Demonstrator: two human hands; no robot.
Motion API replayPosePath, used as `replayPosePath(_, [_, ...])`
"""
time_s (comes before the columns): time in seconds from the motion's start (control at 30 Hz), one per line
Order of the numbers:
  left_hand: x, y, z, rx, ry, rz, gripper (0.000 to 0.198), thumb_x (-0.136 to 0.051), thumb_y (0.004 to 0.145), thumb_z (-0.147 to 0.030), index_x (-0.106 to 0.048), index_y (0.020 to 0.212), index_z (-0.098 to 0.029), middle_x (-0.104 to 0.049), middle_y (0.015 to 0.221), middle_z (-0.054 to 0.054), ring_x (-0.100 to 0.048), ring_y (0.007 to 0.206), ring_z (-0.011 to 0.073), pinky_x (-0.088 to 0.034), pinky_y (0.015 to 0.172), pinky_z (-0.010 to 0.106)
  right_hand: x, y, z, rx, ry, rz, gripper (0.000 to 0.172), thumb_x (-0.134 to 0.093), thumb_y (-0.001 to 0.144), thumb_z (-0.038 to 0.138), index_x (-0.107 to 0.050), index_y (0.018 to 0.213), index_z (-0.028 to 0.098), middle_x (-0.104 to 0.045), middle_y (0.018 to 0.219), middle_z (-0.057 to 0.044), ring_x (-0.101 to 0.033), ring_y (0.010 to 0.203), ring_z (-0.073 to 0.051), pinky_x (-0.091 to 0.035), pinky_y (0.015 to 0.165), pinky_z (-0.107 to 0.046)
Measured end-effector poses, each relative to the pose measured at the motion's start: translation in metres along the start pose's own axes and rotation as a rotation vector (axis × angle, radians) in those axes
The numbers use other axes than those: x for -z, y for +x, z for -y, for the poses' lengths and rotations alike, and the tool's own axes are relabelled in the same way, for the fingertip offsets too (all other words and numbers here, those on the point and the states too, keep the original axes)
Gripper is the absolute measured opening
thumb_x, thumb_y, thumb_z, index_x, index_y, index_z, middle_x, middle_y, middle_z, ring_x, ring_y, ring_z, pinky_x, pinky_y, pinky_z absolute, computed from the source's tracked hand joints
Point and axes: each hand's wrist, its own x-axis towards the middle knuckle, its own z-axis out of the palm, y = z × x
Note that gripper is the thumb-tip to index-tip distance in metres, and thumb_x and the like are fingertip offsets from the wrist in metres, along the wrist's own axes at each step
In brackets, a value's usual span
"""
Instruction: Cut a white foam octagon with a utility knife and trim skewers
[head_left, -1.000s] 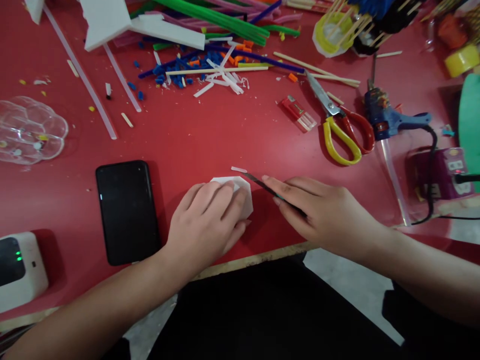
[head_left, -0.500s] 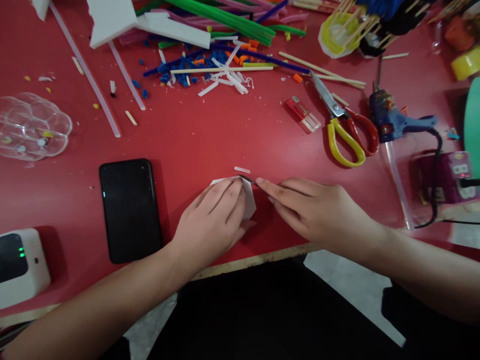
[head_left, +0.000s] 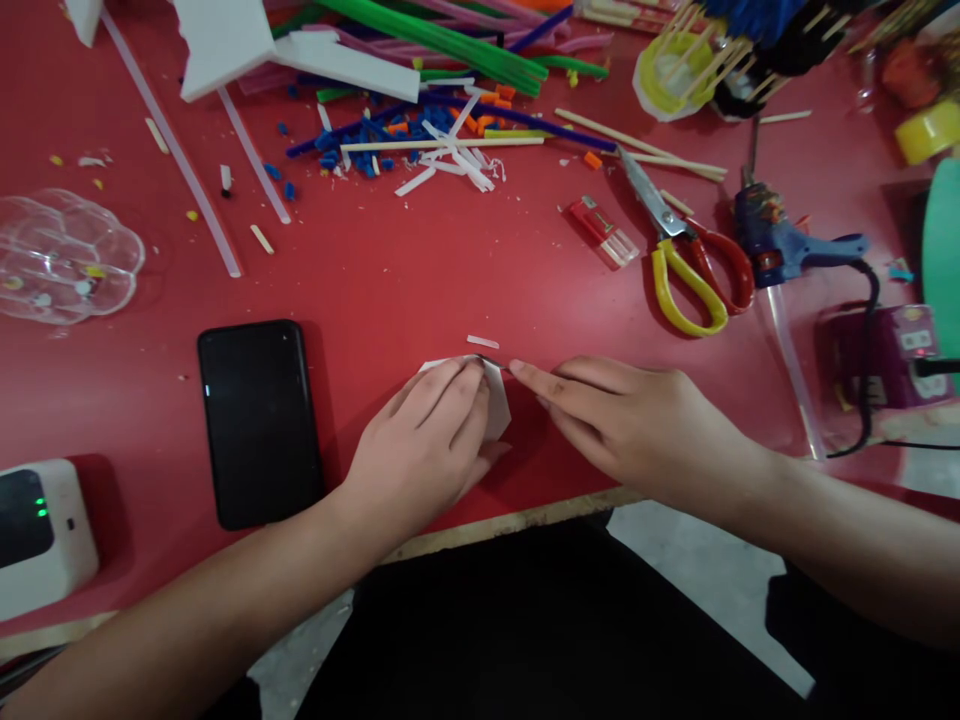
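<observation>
Under the fingers of my left hand (head_left: 427, 430) is a white piece of foam board (head_left: 496, 405) with angled corners, pressed against the table near its front edge. The hand covers most of the piece, and the thumb lies at its lower right side. My right hand (head_left: 622, 410) pinches a thin dark craft knife blade (head_left: 494, 362), its index finger stretched along it. The blade meets the upper right edge of the foam board, close to my left fingertips. Just beyond it lies a narrow white offcut strip (head_left: 483, 342).
Left are a black phone (head_left: 260, 425), a white device (head_left: 60, 540) and a clear flower-shaped tray (head_left: 67, 255). Right are scissors (head_left: 690, 285), a red packet (head_left: 602, 232) and a blue glue gun (head_left: 795, 245). Pipe cleaners (head_left: 450, 40) and white scraps (head_left: 457, 155) lie at the back.
The blade has shifted slightly toward me along the foam board's edge, and less of it shows. Both hands stay nearly in the same place.
</observation>
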Motion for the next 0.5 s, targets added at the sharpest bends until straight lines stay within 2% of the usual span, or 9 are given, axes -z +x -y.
replayPosePath(0.23, [-0.0006,0.0005,-0.0004,-0.008,-0.003,-0.004,0.041,-0.056,0.096,-0.03,-0.063,0.122,0.002,-0.071,0.119,0.02,-0.066,0.115,0.0318,-0.056,0.1,0.042,-0.0008,0.0035,-0.0022,0.022,0.014,-0.004,0.043,-0.04,0.1,0.018,-0.059,0.138,0.015,-0.071,0.091,-0.006,-0.065,0.079,-0.016,-0.049,0.061,-0.026])
replayPosePath(0.5, [0.0002,0.001,-0.0022,0.001,0.015,-0.017,0.041,-0.054,0.097,-0.031,-0.064,0.12,0.0,-0.073,0.116,0.018,-0.067,0.112,0.0301,-0.057,0.097,0.04,-0.0007,0.0028,-0.0019,0.045,-0.028,0.041,0.044,-0.039,0.1,0.015,-0.056,0.14,0.012,-0.069,0.087,-0.006,-0.059,0.065,-0.013,-0.045,0.058,-0.026])
